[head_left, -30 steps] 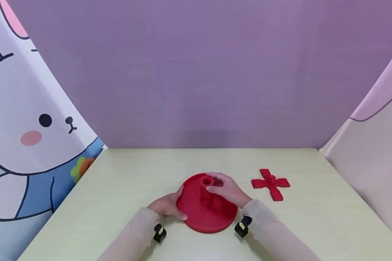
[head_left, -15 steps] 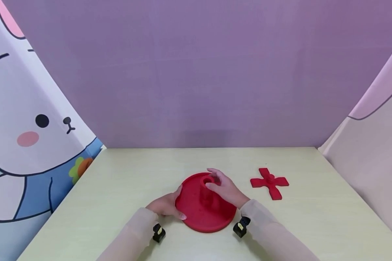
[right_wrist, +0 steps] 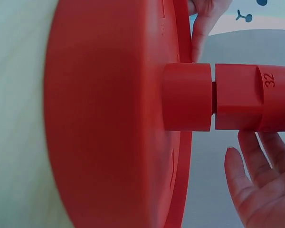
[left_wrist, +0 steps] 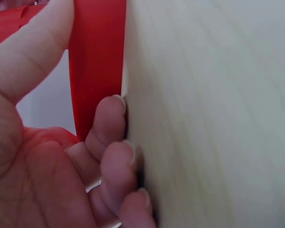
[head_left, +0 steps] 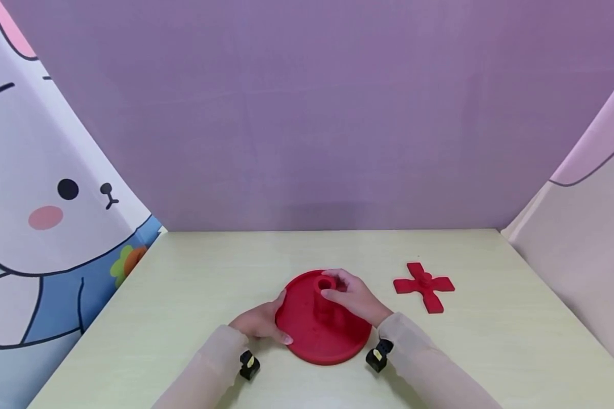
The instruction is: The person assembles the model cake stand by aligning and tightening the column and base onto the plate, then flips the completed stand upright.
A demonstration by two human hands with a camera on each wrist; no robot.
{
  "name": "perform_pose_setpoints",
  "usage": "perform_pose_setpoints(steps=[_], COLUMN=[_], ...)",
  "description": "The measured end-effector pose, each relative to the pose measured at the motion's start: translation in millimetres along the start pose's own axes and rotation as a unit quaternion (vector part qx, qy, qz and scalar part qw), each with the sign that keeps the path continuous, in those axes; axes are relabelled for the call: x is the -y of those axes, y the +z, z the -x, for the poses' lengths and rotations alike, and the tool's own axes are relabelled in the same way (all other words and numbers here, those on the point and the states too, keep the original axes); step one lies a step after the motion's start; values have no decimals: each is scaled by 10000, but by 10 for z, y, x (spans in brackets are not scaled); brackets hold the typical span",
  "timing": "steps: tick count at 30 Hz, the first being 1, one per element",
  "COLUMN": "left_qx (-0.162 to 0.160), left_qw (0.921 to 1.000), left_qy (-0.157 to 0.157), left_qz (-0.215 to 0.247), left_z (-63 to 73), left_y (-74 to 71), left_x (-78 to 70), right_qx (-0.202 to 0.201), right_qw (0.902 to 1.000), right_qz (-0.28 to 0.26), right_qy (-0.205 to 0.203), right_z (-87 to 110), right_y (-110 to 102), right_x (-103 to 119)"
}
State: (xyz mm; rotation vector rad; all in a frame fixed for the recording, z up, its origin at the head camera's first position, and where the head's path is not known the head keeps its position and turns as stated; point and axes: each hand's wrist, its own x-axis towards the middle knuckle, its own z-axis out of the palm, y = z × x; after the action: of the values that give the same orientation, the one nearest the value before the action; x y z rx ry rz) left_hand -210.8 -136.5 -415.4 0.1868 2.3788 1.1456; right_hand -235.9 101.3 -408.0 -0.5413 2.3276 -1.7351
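Observation:
A red round disc (head_left: 302, 335) with a raised rim lies on the table. From its middle rises a short round stub (right_wrist: 187, 97), and above that stands a red tube (right_wrist: 242, 97) with flat facets and the number 32. A narrow gap shows between stub and tube in the right wrist view. My left hand (head_left: 260, 321) grips the disc's left edge, thumb at the rim and fingers (left_wrist: 118, 171) curled low by the tabletop. My right hand (head_left: 358, 298) holds the tube near its hollow top, with thumb in front and fingers behind.
A red cross-shaped piece (head_left: 430, 288) with a small knob at its centre lies on the pale table (head_left: 204, 272), right of the disc. A purple backdrop (head_left: 307, 113) stands behind the table, and printed cloth panels flank both sides.
My right fingers lifted a little off the tube's top half a second ago and now lie back against it. The left hand and the disc have held still.

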Motion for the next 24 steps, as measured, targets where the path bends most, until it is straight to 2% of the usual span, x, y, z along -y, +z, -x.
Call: perform_pose_setpoints(steps=[6, 14, 24], left_qx=[-52, -189, -234], left_qw=[9999, 9993, 9984], left_qy=[-79, -226, -438], left_qz=[-63, -249, -273], left_z=[-6, -31, -55], left_y=[5, 17, 16], left_x=[-18, -32, -62], right_qx=[-254, 11, -202], right_qw=[9995, 9998, 9991], right_qz=[164, 76, 355], right_qy=[-43, -184, -112], right_z=[4, 40, 7], right_y=[4, -54, -34], right_x=[27, 22, 12])
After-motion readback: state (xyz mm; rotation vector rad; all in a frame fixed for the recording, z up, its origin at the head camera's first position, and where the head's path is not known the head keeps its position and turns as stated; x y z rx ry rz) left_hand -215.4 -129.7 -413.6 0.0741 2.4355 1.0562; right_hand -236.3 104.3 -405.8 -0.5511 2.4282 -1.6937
